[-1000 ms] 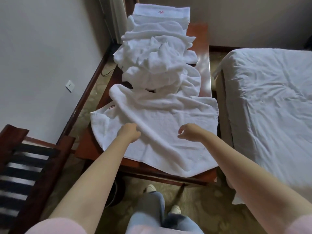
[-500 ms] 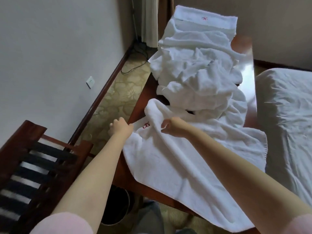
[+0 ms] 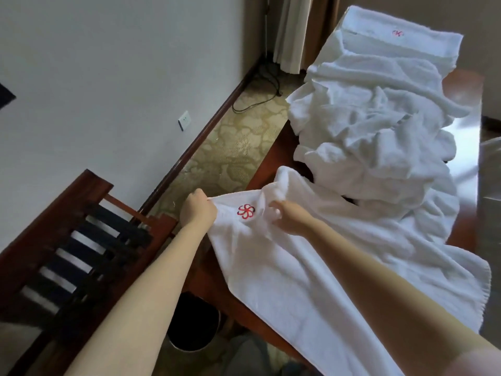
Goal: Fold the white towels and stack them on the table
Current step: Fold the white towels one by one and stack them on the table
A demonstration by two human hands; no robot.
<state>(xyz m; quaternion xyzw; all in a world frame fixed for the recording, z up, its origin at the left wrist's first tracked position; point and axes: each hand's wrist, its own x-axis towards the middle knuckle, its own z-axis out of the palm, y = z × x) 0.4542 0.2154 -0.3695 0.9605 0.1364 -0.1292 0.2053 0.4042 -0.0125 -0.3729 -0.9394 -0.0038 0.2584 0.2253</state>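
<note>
Head view: both hands on the logo end of a spread towel (image 3: 298, 280) at the near end of the table (image 3: 461, 85).

Left hand (image 3: 199, 210): grip clamped on the towel's left corner, held just off the table's left edge. Right hand (image 3: 291, 217): blurred, fingers curled, grip on bunched cloth just right of the red logo (image 3: 246, 211). The towel's long axis runs diagonally, with the logo end pointing left toward the chair (image 3: 67, 240) and the other end at lower right; its near edge hangs over the table front. Behind it is a loose towel heap (image 3: 379, 137), and a folded towel (image 3: 401, 36) lies flat at the far end. A bin (image 3: 195, 327) sits on the floor under the left forearm.
</note>
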